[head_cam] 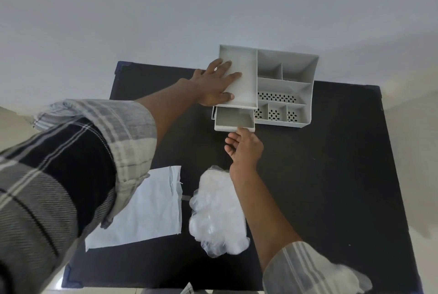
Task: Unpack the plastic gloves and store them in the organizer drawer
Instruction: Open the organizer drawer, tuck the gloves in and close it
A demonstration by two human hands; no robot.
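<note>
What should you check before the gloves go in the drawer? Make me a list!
1. Drawer pulled out: ok, it sticks out toward the person.
2. Drawer has room: ok, the part in view holds nothing.
3. Organizer held steady: ok, the left hand rests flat on its top tray.
4. Right hand free to pick up: not ok, its fingers are at the drawer's front edge.
5. Gloves unpacked: ok, the pile lies on the table beside the empty wrapper.
6. Whole pile fits in the drawer: cannot tell.
</note>
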